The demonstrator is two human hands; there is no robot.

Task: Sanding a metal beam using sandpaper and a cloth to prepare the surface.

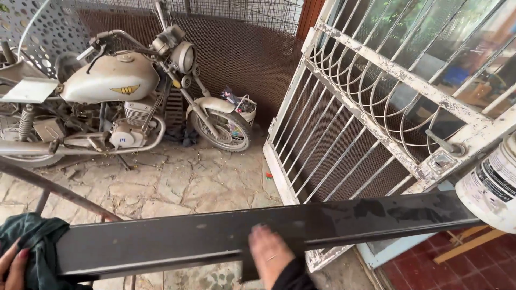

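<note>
Closest to the lens, a long dark metal beam [226, 239] runs across the bottom of the view from left to right, rising slightly toward the right. Its flat top face is dull grey-black with lighter worn patches toward the right end and a pale edge along its lower side.

At the far left, the left hand [12, 266] grips a bunched dark green cloth [35, 244] against the beam's left end, fingers curled around the fabric. Behind that end, a thin rusty rod [59, 193] slants down across the stone paving [177, 185], which lies open and littered with small debris between the beam and the wall.

Further back on the left stands a dusty old motorcycle [118, 102] with a pale tank, parked against a brown mesh screen [242, 53]; a small white basket of oddments [244, 107] sits by its front wheel.

Mid-frame, the right hand [270, 255] lies flat on the beam's top face, fingers together and extended, pinching nothing; the picture is blurred there.

Right of the hand, a white-painted iron gate [376, 113] with curved bars and flaking paint leans close behind the beam, leaving little room on that side. At the far right edge, a white can with a dark label [492, 185] sits just beside the beam's right end; whether they touch I cannot tell. Red tiles [473, 268] show below.
</note>
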